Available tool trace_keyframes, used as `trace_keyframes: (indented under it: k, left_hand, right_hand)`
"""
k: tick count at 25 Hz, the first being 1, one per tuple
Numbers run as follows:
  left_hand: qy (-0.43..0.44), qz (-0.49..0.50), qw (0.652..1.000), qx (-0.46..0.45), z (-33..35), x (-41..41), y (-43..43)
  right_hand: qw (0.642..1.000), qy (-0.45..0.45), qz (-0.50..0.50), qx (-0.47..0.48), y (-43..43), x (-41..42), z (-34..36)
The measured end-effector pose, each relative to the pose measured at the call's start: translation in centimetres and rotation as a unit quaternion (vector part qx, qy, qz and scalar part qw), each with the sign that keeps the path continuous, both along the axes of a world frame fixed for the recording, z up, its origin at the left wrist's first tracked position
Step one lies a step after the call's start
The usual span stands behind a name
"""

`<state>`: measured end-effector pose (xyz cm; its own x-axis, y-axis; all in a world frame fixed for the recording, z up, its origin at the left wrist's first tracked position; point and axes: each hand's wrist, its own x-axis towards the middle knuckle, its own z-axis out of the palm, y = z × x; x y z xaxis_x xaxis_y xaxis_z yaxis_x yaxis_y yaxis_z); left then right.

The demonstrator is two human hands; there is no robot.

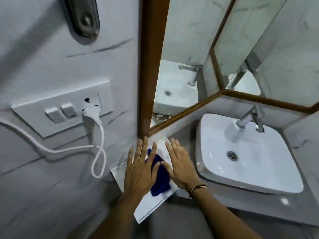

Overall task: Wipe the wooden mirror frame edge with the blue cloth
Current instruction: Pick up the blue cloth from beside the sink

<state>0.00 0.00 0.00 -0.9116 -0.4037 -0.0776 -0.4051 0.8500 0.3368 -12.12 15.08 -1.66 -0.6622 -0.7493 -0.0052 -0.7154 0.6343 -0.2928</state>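
Note:
The brown wooden mirror frame edge (149, 69) runs down the wall to just above the counter. Below it a dark blue cloth (159, 179) lies crumpled on a white tray (150, 206). My left hand (140, 171) is spread flat with its fingers apart, its fingertips near the bottom end of the frame and partly over the cloth's left side. My right hand (181, 165) is also spread open, just right of the cloth, its thumb touching the cloth's top. Neither hand grips the cloth.
A white square sink (255, 163) with a chrome tap (248, 119) sits to the right on the grey counter. On the left wall a switch plate (57, 109) holds a white plug (91, 114) whose cord loops down. A metal fixture (81, 16) hangs above.

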Motion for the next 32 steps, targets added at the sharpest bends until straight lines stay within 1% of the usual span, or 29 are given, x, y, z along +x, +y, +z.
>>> trace_keyframes:
  k: [1, 2, 4, 6, 7, 9, 11, 12, 14, 15, 16, 18, 21, 25, 27, 32]
  left_hand:
    - [-0.039, -0.005, 0.999, -0.002, -4.1, 0.4, -0.3]
    - [-0.057, -0.015, 0.998, -0.025, -8.0, 1.1, -0.2]
    - [-0.094, 0.0, 0.995, -0.035, -14.2, 2.3, -0.1]
    - [-0.094, -0.01, 0.995, -0.044, -18.1, 2.8, 0.1]
    - [-0.098, -0.013, 0.994, -0.049, -19.6, 2.9, 0.0]
    - [-0.094, -0.01, 0.994, -0.048, -20.5, 2.9, -0.2]
    - [-0.09, -0.011, 0.995, -0.035, -20.7, 3.1, -0.2]
    - [-0.081, -0.009, 0.996, -0.03, -20.5, 3.0, -0.1]
    - [-0.071, 0.004, 0.997, -0.042, -20.4, 3.0, -0.1]
    - [-0.069, 0.009, 0.996, -0.061, -20.2, 3.1, -0.2]
    - [-0.08, 0.009, 0.996, -0.048, -19.8, 2.9, -0.4]
    - [-0.068, 0.018, 0.995, -0.068, -18.5, 2.7, -0.6]
    - [-0.038, 0.024, 0.99, -0.131, -15.1, 2.5, -1.0]
    - [0.089, 0.043, 0.974, -0.204, -6.3, 0.6, -2.3]
    - [0.149, 0.05, 0.963, -0.217, -0.8, -0.7, -3.0]
    - [0.27, 0.055, 0.931, -0.241, 12.7, -3.8, -4.8]
  right_hand:
    - [0.998, -0.05, 0.009, 0.043, -0.1, 0.8, -3.6]
    - [0.994, -0.073, 0.03, 0.08, -0.3, 1.2, -7.1]
    - [0.988, -0.072, 0.047, 0.126, -0.5, 1.7, -12.9]
    - [0.989, -0.045, 0.047, 0.131, -2.2, 1.5, -16.1]
    - [0.991, -0.035, 0.03, 0.127, -3.1, 1.3, -17.1]
    - [0.992, -0.017, 0.014, 0.123, -4.1, 1.3, -18.0]
    - [0.992, -0.017, -0.001, 0.126, -4.3, 1.5, -18.6]
    - [0.994, -0.004, -0.007, 0.11, -4.3, 1.6, -18.5]
    - [0.996, 0.05, -0.001, 0.073, -4.5, 1.6, -18.4]
    - [0.996, 0.062, 0.003, 0.057, -4.8, 1.9, -18.0]
    - [0.997, 0.05, 0.004, 0.063, -4.8, 2.3, -17.6]
    - [0.995, 0.056, -0.009, 0.08, -4.4, 3.0, -16.3]
    - [0.994, 0.089, -0.04, 0.057, -3.8, 3.2, -12.5]
    - [0.984, 0.164, -0.054, -0.039, -4.2, 2.5, -3.9]
    - [0.964, 0.235, -0.065, -0.108, -4.4, 1.4, 1.1]
    - [0.921, 0.317, -0.074, -0.212, -4.7, -1.0, 13.0]
